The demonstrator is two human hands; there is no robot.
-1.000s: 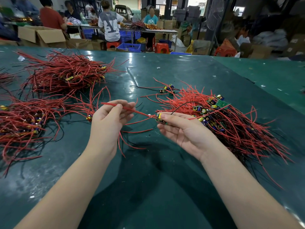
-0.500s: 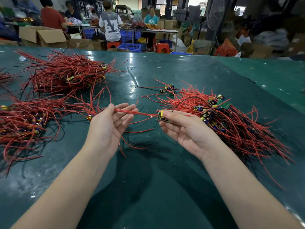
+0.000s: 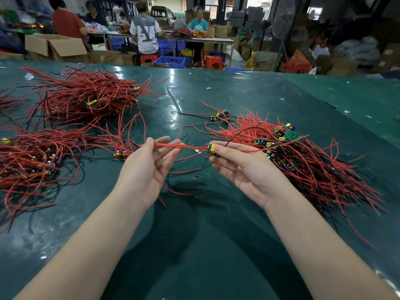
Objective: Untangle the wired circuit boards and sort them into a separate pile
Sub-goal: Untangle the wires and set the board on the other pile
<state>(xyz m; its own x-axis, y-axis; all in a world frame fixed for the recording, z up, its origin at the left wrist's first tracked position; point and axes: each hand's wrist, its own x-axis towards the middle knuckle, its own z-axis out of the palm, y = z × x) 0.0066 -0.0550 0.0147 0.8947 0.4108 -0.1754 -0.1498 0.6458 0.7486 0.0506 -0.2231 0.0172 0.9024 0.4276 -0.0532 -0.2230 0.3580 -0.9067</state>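
Over green table [image 3: 216, 245], my right hand [image 3: 244, 169] pinched a board [image 3: 213, 149], left hand [image 3: 149, 167] pinched its wires [image 3: 179, 146]; best pulled slowly.

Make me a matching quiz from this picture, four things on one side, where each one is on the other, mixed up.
Things:
1. small circuit board
2. red wires
3. tangled heap
4. blue crate

Places:
A. on the floor beyond the table
B. pinched in the right hand
C. on the table, right of the right hand
D. running between the hands, held by the left hand

Pairs: 1-B, 2-D, 3-C, 4-A
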